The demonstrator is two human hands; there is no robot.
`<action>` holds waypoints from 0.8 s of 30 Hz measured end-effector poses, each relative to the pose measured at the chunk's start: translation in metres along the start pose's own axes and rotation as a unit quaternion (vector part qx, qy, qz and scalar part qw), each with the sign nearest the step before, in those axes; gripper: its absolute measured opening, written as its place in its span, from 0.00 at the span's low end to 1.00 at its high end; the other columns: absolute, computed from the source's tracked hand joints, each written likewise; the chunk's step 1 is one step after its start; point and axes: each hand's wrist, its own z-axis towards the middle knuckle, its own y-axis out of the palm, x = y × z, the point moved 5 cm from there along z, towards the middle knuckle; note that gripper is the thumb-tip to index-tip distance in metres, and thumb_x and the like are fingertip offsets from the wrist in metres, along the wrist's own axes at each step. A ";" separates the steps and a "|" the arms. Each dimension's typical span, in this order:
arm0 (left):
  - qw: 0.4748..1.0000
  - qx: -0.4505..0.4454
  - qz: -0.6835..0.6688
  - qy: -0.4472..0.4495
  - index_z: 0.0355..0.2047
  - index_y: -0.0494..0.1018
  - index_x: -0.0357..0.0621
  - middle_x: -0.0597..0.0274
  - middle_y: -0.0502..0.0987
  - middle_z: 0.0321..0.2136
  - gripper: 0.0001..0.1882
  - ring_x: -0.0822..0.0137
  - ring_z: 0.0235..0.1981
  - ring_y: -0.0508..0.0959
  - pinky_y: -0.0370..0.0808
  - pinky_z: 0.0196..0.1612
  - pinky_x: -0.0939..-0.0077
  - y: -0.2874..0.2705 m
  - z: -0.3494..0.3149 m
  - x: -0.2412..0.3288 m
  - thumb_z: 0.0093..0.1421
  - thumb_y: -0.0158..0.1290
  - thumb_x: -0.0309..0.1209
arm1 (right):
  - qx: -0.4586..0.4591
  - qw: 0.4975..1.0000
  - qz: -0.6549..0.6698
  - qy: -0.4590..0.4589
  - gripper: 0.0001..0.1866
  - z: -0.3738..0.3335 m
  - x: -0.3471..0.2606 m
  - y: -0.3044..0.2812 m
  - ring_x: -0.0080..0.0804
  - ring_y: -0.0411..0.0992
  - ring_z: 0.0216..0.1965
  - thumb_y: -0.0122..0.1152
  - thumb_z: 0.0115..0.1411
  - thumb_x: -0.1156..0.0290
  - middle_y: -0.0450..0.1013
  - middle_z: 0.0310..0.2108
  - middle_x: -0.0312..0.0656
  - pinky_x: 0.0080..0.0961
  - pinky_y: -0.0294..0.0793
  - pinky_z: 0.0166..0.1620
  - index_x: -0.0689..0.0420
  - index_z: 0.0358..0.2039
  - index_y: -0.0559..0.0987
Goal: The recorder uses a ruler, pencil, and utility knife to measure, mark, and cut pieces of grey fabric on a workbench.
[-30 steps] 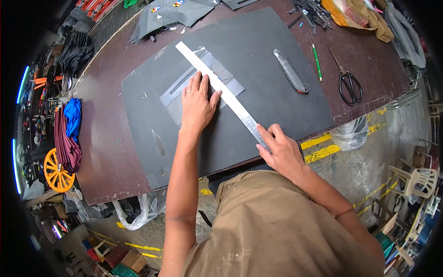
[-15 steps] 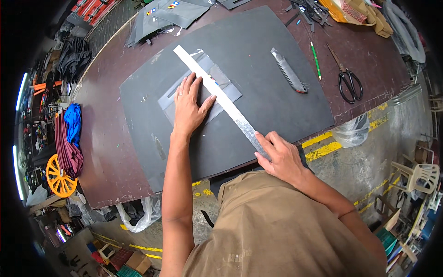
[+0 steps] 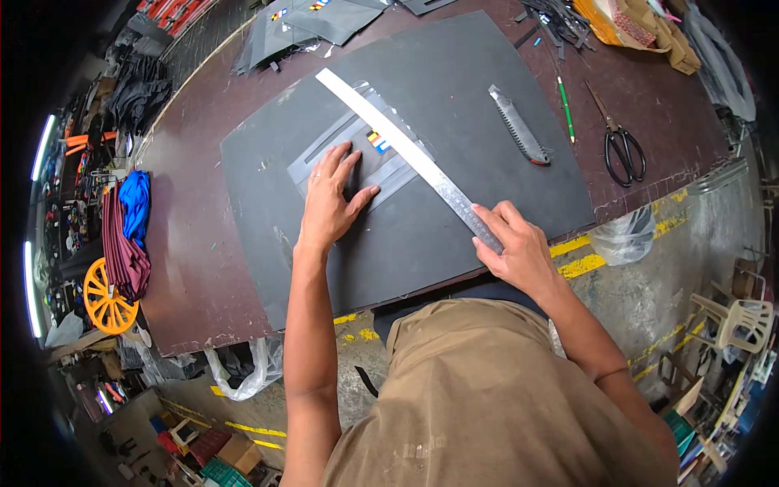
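A long metal ruler (image 3: 410,152) lies slanted over the dark cutting mat (image 3: 454,81), its far end pointing up and left. My right hand (image 3: 519,250) grips the ruler's near end by the mat's front edge, thumb on one side and fingers on the other. My left hand (image 3: 331,195) is open, its fingers spread and pressed onto a grey sheet piece (image 3: 391,180) with a small coloured emblem. The ruler runs along that piece's right side and hides part of it. To the right on the mat is a grey utility knife (image 3: 519,126), out of both hands.
Black-handled scissors (image 3: 623,154) and a green pencil (image 3: 565,109) lie on the brown table (image 3: 191,268), right of the mat. More grey pieces (image 3: 312,28) are stacked at the back, near dark strips (image 3: 560,24). A plastic chair (image 3: 742,325) stands on the floor at right.
The ruler has shifted right across the grey piece, uncovering its emblem. My left hand has come off the ruler and now presses only the piece. My right hand keeps hold of the ruler.
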 end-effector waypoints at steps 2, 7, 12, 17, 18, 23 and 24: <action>1.000 0.012 0.019 0.014 0.66 0.75 0.41 0.49 0.68 0.72 0.36 0.42 0.74 0.65 0.62 0.75 0.48 -0.002 -0.008 -0.006 0.61 0.70 0.44 | 0.016 1.000 0.023 -0.004 0.27 0.001 -0.001 -0.002 0.43 0.76 0.31 0.73 0.58 0.72 0.73 0.39 0.44 0.36 0.78 0.35 0.57 0.60 0.82; 0.999 -0.033 -0.004 0.012 0.66 0.75 0.46 0.53 0.68 0.73 0.38 0.43 0.74 0.65 0.63 0.75 0.49 -0.015 -0.014 -0.007 0.57 0.74 0.41 | 0.001 1.000 0.023 0.008 0.26 0.002 0.003 -0.007 0.44 0.77 0.31 0.72 0.59 0.71 0.72 0.38 0.43 0.38 0.78 0.35 0.57 0.59 0.83; 0.996 -0.078 -0.010 -0.046 0.67 0.75 0.46 0.54 0.68 0.73 0.40 0.46 0.73 0.68 0.69 0.73 0.53 -0.050 -0.031 -0.019 0.53 0.76 0.36 | -0.013 1.000 -0.009 0.017 0.25 -0.001 -0.004 -0.004 0.45 0.78 0.32 0.71 0.61 0.68 0.72 0.38 0.42 0.41 0.79 0.36 0.57 0.59 0.83; 0.995 -0.076 -0.008 -0.060 0.65 0.76 0.46 0.54 0.72 0.70 0.33 0.46 0.68 0.73 0.73 0.69 0.55 -0.072 -0.029 -0.018 0.59 0.70 0.31 | -0.005 1.000 -0.020 0.016 0.25 0.000 -0.018 0.000 0.46 0.77 0.32 0.71 0.60 0.69 0.72 0.39 0.42 0.41 0.79 0.36 0.57 0.59 0.82; 0.998 -0.041 -0.030 -0.043 0.64 0.77 0.46 0.54 0.73 0.69 0.30 0.46 0.67 0.74 0.74 0.68 0.54 -0.071 -0.022 -0.011 0.61 0.68 0.32 | -0.005 1.000 -0.020 0.014 0.25 0.001 -0.021 0.001 0.46 0.77 0.32 0.71 0.60 0.69 0.72 0.39 0.42 0.41 0.79 0.36 0.57 0.59 0.82; 0.995 0.086 -0.041 0.008 0.63 0.74 0.39 0.46 0.74 0.65 0.26 0.42 0.65 0.74 0.68 0.70 0.46 -0.027 -0.001 0.022 0.68 0.62 0.35 | -0.001 1.000 -0.019 0.004 0.26 -0.003 -0.034 0.007 0.47 0.78 0.32 0.72 0.60 0.70 0.72 0.39 0.44 0.41 0.79 0.36 0.57 0.59 0.81; 0.995 0.089 -0.032 0.000 0.64 0.74 0.39 0.46 0.73 0.66 0.26 0.42 0.67 0.73 0.66 0.71 0.42 -0.016 0.000 0.023 0.69 0.62 0.36 | -0.001 1.000 -0.020 0.002 0.26 -0.004 -0.037 0.008 0.47 0.78 0.32 0.72 0.60 0.70 0.72 0.39 0.44 0.41 0.79 0.36 0.57 0.59 0.81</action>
